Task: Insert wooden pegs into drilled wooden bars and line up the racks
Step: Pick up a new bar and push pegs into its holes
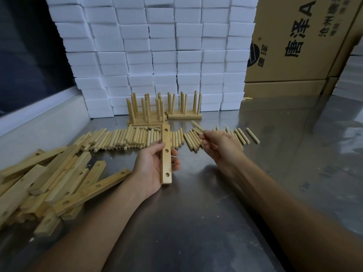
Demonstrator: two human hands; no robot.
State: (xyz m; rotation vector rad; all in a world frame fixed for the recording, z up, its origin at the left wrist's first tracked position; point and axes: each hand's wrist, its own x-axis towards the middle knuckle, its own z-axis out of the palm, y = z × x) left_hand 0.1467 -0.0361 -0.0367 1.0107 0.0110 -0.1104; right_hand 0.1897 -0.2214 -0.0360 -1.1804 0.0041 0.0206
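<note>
Head view: a drilled wooden bar (166, 154) sits in the left hand (155, 167), held lengthwise away from the person, with its holed face turned up and three holes showing along it. The fingers (173, 153) curl round the bar's right edge and the thumb presses its left edge, so the hand is clamped on it above the table (196, 213). The right hand (220, 146) hovers just to the right, well clear of the bar, pinching a single peg (197, 125) between thumb and fingertips; the peg points up and away to the left (it is a little blurred).

Just beyond both hands a long row of loose pegs (125, 139) lies flat on the table, packed side by side on the left and thinning out to a few scattered ones on the right. Behind that row stand finished racks (149, 110), their pegs upright in the bars; a second one (184, 108) stands just beside the first group, to its right. To the left of the held bar lies an untidy heap of empty bars (59, 183), crossed over one another.

At the back rises a wall of stacked white foam blocks (157, 55), and to its right stand cardboard boxes (298, 46) with printed characters.
</note>
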